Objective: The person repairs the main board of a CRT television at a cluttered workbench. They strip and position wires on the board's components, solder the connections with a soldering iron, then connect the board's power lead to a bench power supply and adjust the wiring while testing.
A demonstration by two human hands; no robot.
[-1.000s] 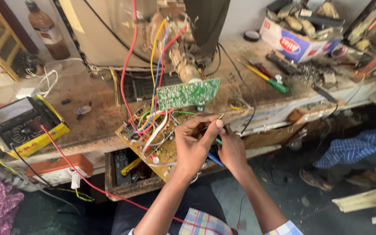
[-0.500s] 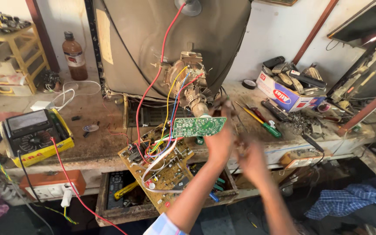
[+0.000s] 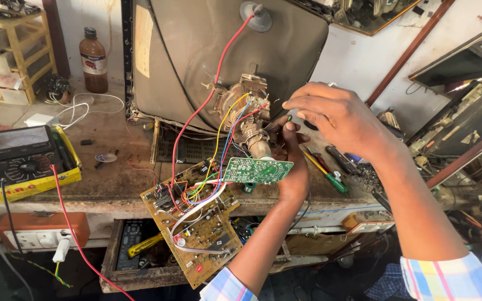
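Steadying the small green circuit board [image 3: 256, 170] with my left hand [image 3: 290, 167] curled around it, my right hand [image 3: 336, 114] pinches something tiny above; next needs careful aiming.

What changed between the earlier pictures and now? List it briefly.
Both hands rose from the brown circuit board at the bench edge to the neck of the picture tube. The left hand now sits beside the small green board; the right hand pinches something small above it. The camera tilted up. Boards, wires and yellow meter stayed put.
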